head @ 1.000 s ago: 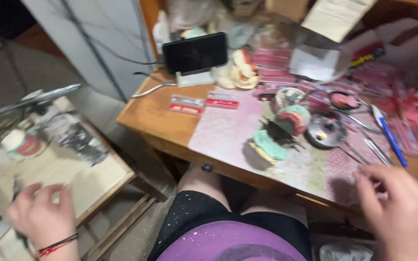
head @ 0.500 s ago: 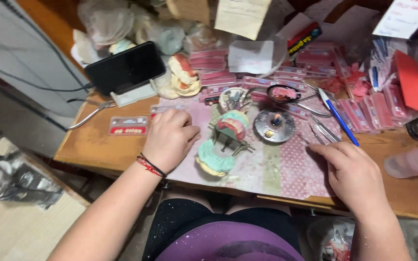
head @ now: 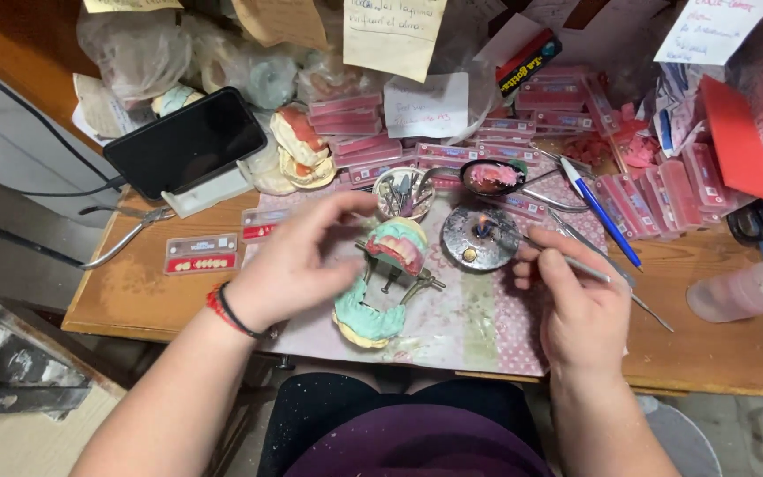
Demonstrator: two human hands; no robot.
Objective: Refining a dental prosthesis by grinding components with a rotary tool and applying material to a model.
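Left hand [head: 298,265] grips the open denture model [head: 381,283]; right hand [head: 576,296] pinches a metal tool [head: 567,261] pointing up-left at the burner [head: 479,237].

The dental model [head: 380,283] was pale green with pink gums. The mat [head: 479,322] had pink dots. The pen [head: 600,212] was blue, the phone [head: 185,141] black, the wristband [head: 227,311] red and black.
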